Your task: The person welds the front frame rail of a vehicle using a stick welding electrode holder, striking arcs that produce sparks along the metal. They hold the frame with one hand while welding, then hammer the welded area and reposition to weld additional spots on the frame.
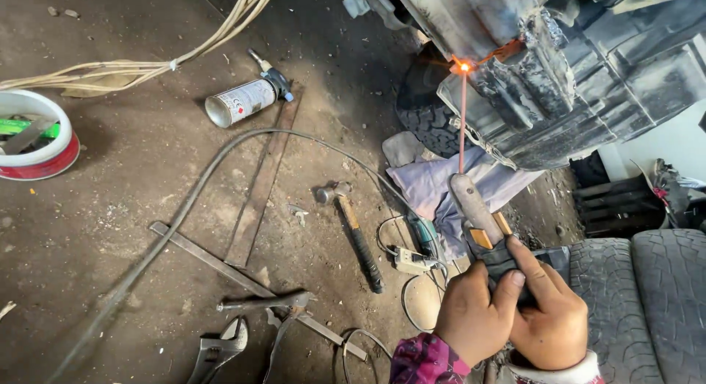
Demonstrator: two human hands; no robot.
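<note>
Welding electrode holder (491,241) gripped in both hands, its rod (462,123) sparking against rusted car bodywork (529,68).
Left hand (474,310) and right hand (548,318) are wrapped tight together around the holder's handle, low in the view beside worn tyres (640,296). The thin rod runs straight up to a glowing orange tip on the metal panel. On the dirty floor lie a hammer (357,237), a gas torch canister (246,99), flat steel strips (257,185) and an adjustable wrench (217,351).

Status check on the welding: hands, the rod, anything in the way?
Left hand and right hand both gripping the electrode holder. Rod upright, glowing tip on the rusted car underbody. Path clear; hammer lies aside on the floor.
</note>
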